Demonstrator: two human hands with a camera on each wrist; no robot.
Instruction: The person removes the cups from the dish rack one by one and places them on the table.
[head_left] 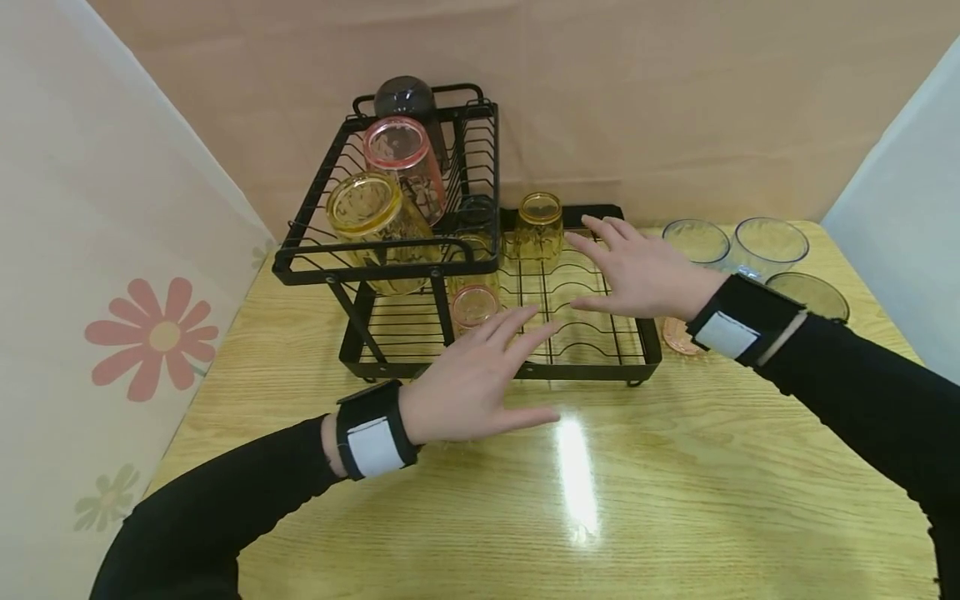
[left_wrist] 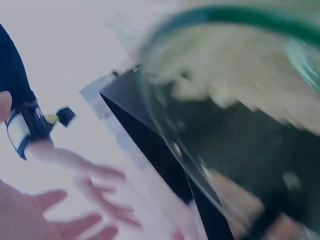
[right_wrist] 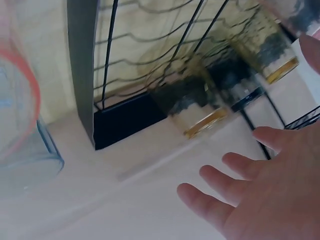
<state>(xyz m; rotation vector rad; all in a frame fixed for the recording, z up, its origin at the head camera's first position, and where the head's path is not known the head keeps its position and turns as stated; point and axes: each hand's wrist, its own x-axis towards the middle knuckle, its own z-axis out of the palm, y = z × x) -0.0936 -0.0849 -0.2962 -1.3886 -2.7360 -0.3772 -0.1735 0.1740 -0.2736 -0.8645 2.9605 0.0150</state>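
My left hand hovers over the front edge of the black dish rack, fingers straight and spread, holding nothing. A small pink glass stands upside down in the lower tier just beyond its fingers. Close to the left wrist camera looms a clear glass with a green rim, mostly hidden behind the hand in the head view. My right hand is held above the rack's right side, fingers apart and nothing in them. Nearest to its fingertips, an upside-down yellow glass stands at the back of the lower tier.
On the rack's upper tier, a yellow glass, a pink glass and a dark glass stand upside down. Right of the rack are two blue-rimmed glasses, a dark glass and a pink one. A wall stands behind.
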